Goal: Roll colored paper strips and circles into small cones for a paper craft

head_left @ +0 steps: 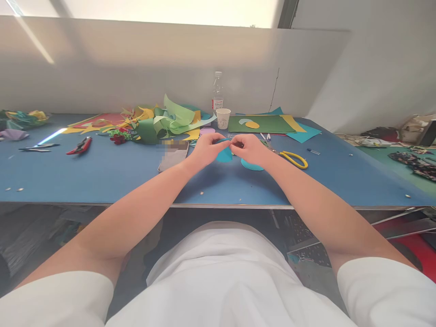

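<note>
Teal paper (225, 156) partly behind left hand (205, 147)

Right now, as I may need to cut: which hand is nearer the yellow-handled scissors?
Right. The right hand sits just left of the yellow-handled scissors; the left hand is farther left, across the teal paper piece that both hands hold.

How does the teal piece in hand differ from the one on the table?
The held teal piece is pinched between left hand and right hand, tilted up; the loose teal piece lies flat on the table, partly hidden behind the right hand. Both: teal paper, curved edge.
</note>
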The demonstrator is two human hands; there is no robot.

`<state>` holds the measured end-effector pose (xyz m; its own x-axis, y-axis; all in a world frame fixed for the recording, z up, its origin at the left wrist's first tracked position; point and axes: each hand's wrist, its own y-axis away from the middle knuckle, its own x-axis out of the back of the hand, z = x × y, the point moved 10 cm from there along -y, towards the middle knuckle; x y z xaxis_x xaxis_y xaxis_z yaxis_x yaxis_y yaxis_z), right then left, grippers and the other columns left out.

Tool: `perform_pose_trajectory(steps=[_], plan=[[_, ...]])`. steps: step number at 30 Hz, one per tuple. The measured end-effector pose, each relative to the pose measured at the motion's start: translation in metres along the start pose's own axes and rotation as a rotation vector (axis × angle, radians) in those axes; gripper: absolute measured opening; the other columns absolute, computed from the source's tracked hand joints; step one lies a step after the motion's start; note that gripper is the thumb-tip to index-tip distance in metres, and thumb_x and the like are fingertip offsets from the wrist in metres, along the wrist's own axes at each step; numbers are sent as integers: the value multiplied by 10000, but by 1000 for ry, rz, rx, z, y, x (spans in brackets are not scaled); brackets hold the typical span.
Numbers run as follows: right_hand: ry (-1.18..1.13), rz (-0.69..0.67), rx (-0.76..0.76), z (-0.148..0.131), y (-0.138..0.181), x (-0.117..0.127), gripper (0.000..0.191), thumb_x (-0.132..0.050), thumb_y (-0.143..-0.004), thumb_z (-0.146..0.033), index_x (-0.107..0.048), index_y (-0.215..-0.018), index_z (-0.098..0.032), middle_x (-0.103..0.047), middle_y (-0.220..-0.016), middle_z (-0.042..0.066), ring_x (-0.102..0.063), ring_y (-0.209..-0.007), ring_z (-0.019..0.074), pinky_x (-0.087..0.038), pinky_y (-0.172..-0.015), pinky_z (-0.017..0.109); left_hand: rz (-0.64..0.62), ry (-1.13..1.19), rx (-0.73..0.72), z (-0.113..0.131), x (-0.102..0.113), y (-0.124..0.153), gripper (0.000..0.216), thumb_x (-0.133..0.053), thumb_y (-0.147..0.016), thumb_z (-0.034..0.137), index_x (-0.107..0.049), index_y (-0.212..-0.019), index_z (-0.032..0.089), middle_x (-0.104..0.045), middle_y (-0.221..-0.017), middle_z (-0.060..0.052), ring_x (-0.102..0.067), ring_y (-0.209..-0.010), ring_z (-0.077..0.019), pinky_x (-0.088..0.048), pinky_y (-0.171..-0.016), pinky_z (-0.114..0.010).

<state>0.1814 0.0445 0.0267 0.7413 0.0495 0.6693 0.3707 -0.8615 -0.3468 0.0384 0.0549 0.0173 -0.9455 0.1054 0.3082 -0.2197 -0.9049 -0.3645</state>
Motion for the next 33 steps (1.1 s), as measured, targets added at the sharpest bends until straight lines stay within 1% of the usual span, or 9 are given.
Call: perform_pose_trajectory(steps=[7, 11, 13, 15, 19, 22, 27, 31, 33], plan=[[22, -85, -40, 3, 1, -3, 18, -646, -788, -204, -630, -780, -205, -585, -761, -11, -464, -696, 150, -380, -650, 318, 52, 204, -3, -12, 6, -9, 220, -796, -832, 400, -706, -780, 206, -617, -761, -7, -552, -705, -146, -434, -666, -313], [142, -165, -99, 14, 1, -9, 31, -668, -773, -181, -650, -757, -200, -635, -766, 10, -515, -718, 172, -404, -668, 334, 155, 378, 41, -13, 22, -9, 226, -842, -822, 406, -714, -828, 219, -704, -850, -24, -642, -759, -170, -534, -719, -333], [152, -134, -121, 18, 0, -5, 30, -674, -777, -186, -654, -759, -200, -660, -790, 21, -535, -735, 182, -413, -675, 339, 196, 432, 81, -14, 29, -9, 256, -868, -807, 426, -724, -885, 229, -747, -936, -37, -687, -810, -189, -571, -741, -348], [104, -37, -113, 18, -2, 4, 36, -661, -797, -200, -649, -762, -203, -658, -802, 24, -531, -741, 184, -406, -673, 340, 196, 442, 103, -15, 30, -8, 287, -887, -795, 438, -733, -921, 231, -767, -995, -48, -710, -854, -201, -590, -766, -358], [-95, 114, -46, 11, -3, 13, 88, -642, -870, -279, -676, -828, -210, -661, -839, 30, -532, -765, 191, -411, -690, 340, 121, 389, 69, -13, 21, -8, 293, -890, -794, 462, -755, -894, 222, -741, -906, -36, -676, -814, -181, -572, -773, -342], [-185, 114, 13, 5, -2, 7, 99, -655, -874, -308, -680, -850, -214, -657, -829, 24, -539, -765, 192, -409, -684, 335, 84, 343, 69, -14, 14, -6, 300, -883, -801, 491, -776, -869, 219, -720, -854, -27, -643, -781, -167, -539, -750, -331], [-143, 92, 47, 1, -2, 3, 100, -660, -868, -304, -667, -835, -211, -621, -767, 9, -500, -709, 174, -369, -650, 326, 60, 355, 70, -12, 10, -4, 301, -901, -784, 485, -772, -835, 218, -708, -838, -22, -627, -766, -161, -517, -742, -343], [-49, 89, 68, -4, -1, 4, 111, -641, -876, -299, -637, -812, -208, -601, -737, 11, -482, -687, 171, -360, -634, 326, -11, 257, 48, -8, 3, -3, 353, -871, -809, 487, -675, -710, 210, -587, -715, -1, -519, -668, -131, -421, -639, -326], [-25, 83, 77, -7, -1, 4, 123, -630, -885, -300, -622, -802, -210, -592, -727, 11, -472, -678, 168, -355, -626, 323, -3, 197, 37, -7, 3, -3, 396, -858, -815, 490, -625, -663, 209, -539, -674, 3, -489, -649, -130, -390, -616, -326]])
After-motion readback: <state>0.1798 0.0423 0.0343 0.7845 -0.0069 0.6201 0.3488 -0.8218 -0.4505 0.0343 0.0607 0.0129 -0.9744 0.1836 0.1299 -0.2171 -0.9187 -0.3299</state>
